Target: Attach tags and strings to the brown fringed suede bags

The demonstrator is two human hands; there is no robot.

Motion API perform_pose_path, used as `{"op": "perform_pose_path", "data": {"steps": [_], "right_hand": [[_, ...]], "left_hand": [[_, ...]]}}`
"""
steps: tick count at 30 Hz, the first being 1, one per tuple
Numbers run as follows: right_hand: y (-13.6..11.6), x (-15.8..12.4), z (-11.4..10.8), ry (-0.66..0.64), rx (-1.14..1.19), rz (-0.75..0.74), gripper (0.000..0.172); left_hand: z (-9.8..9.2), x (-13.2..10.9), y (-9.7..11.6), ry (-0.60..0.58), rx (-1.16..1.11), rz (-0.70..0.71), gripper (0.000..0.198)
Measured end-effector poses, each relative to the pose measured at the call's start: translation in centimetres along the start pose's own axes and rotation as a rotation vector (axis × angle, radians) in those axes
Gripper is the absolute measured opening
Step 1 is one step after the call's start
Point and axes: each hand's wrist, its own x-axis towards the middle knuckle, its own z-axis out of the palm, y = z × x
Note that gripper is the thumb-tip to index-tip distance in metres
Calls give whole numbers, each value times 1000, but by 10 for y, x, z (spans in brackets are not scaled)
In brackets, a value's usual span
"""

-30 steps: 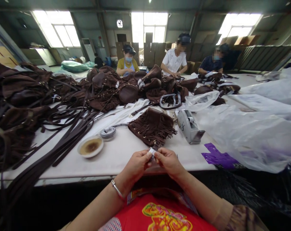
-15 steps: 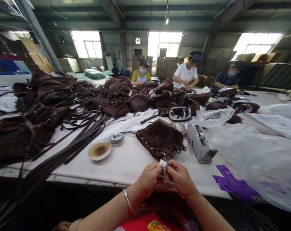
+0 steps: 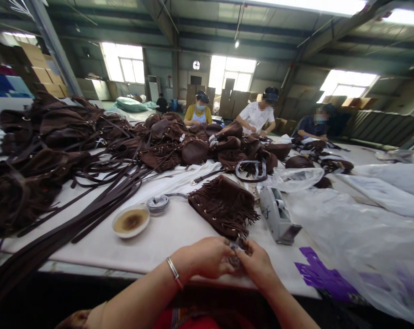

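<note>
My left hand (image 3: 210, 257) and my right hand (image 3: 258, 264) meet at the table's near side, just below a dark brown fringed bag (image 3: 222, 203). Between their fingers is a small, shiny, plastic-wrapped piece (image 3: 234, 258), partly hidden and blurred. My right thumb and fingers pinch it, while the left fingers curl round its other side. The bag lies flat, fringe spread, with metal eyelets along its near edge. Whether the small piece is joined to the bag, I cannot tell.
A white dish of brown paste (image 3: 130, 221) and a tape roll (image 3: 158, 204) lie left of the bag. A grey tape dispenser (image 3: 278, 215) stands to its right, near clear plastic sheets (image 3: 333, 224) and purple plastic (image 3: 325, 274). Brown bags (image 3: 195, 151) and long straps (image 3: 104, 205) fill the table; co-workers sit and stand beyond.
My left hand has turned over, its back now facing up, and its grip on the small piece has shifted. The white face of the piece no longer shows. The whole view has tilted.
</note>
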Motion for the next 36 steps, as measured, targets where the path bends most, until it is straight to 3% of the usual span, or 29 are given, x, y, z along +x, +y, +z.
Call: {"op": "perform_pose_path", "data": {"steps": [2,5,8,10,13,15,18,21,24,26,29,32,34,36], "right_hand": [[0,7,-9,34,-243,-92,20],[-7,18,-27,212,-628,-276,29],[-23,33,-33,371,-770,-441,37],[-36,48,-22,290,-685,-441,35],[-54,74,9,106,-502,-249,43],[-62,88,30,67,-454,-218,46],[-69,94,49,62,-522,-462,23],[-65,76,54,57,-738,-769,17],[-51,47,55,48,-925,-993,20],[-38,30,54,40,-969,-1073,22],[-20,15,49,-1,-921,-1081,28],[-6,13,39,107,-839,-977,34],[0,18,33,207,-875,-864,35],[3,26,29,215,-975,-773,39]], "left_hand": [[-19,15,-14,75,127,-23,9],[-42,38,-39,233,354,-202,22],[-44,48,-59,216,439,-293,30],[-35,48,-67,218,433,-304,23],[-19,42,-69,242,409,-330,16],[-14,37,-67,257,365,-309,19],[-16,26,-63,322,120,-317,18],[-22,13,-58,347,-400,-551,12],[-23,5,-52,187,-911,-805,41],[-20,6,-46,89,-1112,-911,46],[-13,13,-38,136,-1099,-970,28],[-10,21,-33,162,-1069,-993,13],[-10,22,-30,165,-1077,-998,14],[-11,23,-26,170,-1093,-987,18]]}}
